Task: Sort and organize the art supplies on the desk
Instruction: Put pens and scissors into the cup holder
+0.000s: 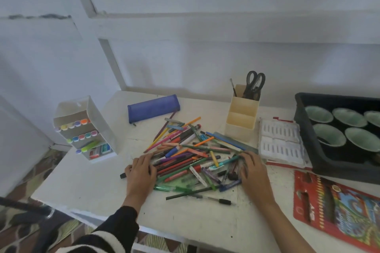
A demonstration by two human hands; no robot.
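Note:
A jumbled pile of coloured pencils, pens and markers (191, 156) lies in the middle of the white desk (98, 187). My left hand (140, 172) lies flat against the pile's left edge, fingers straight on the pens. On the pile's right edge rests my right hand (251, 170), its fingers spread over several pens. Behind the pile are a blue pencil case (153, 108), a cream desk organizer (242, 115) holding scissors (254, 84) and a brush, and a white tiered marker rack (86, 129).
A white paint set (280, 141) lies right of the organizer. A black tray (308, 129) with green bowls fills the far right. A red coloured-pencil box (337, 209) lies at the near right. One black pen (216, 199) lies apart in front of the pile.

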